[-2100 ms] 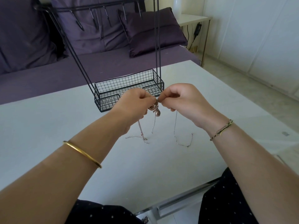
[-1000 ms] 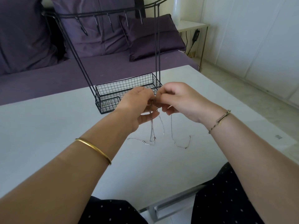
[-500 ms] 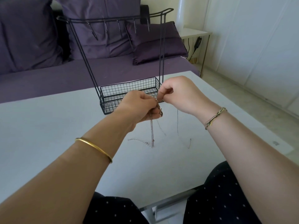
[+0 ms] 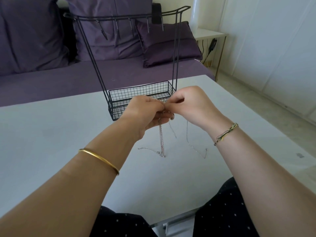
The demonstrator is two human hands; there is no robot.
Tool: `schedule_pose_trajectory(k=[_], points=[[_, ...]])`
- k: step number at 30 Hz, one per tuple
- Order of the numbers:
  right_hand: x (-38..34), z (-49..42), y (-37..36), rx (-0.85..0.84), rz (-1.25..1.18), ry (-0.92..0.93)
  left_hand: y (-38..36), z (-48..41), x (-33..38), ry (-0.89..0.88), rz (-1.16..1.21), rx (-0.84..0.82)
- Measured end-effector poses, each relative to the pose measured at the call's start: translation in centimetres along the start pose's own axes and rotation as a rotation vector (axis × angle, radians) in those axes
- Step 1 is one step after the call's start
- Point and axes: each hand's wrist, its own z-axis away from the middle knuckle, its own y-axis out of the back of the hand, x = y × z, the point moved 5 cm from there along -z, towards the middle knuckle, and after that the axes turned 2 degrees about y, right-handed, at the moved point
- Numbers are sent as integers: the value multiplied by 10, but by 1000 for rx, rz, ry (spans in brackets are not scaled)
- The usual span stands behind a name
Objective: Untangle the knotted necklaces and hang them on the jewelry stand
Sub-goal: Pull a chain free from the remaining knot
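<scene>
Thin silver and rose-coloured necklaces (image 4: 161, 142) hang in a tangle from between my two hands, and their ends trail onto the white table (image 4: 51, 134). My left hand (image 4: 145, 113) pinches the knot from the left. My right hand (image 4: 188, 105) pinches it from the right, fingertips meeting the left hand's. The knot itself is mostly hidden by my fingers. Just behind my hands stands the black wire jewelry stand (image 4: 140, 93), with a mesh basket base and a top bar carrying several bare hooks (image 4: 131, 26).
A purple sofa (image 4: 68, 77) with cushions runs along the table's far edge. At the back right stands a small side table (image 4: 210, 34) with a cable. To the right, the table edge drops to a light floor (image 4: 273, 106).
The view has tilted up, so more of the stand's top bar shows. Both hands stay together on the knot, and the hanging chains have swung slightly.
</scene>
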Motion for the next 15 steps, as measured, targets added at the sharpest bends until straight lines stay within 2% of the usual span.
schedule_pose_trajectory(k=[6,8,12,15], points=[[0,1,-6,58,10,-18,3,-4,-3,17,-95,61],[2,2,-10,44,-32,-65,2,-5,-3,36,-59,89],[9,4,-18,-34,-361,-262,0,-6,-3,61,72,187],[13,4,-22,-57,-475,-317,1,-9,-1,-11,-61,206]])
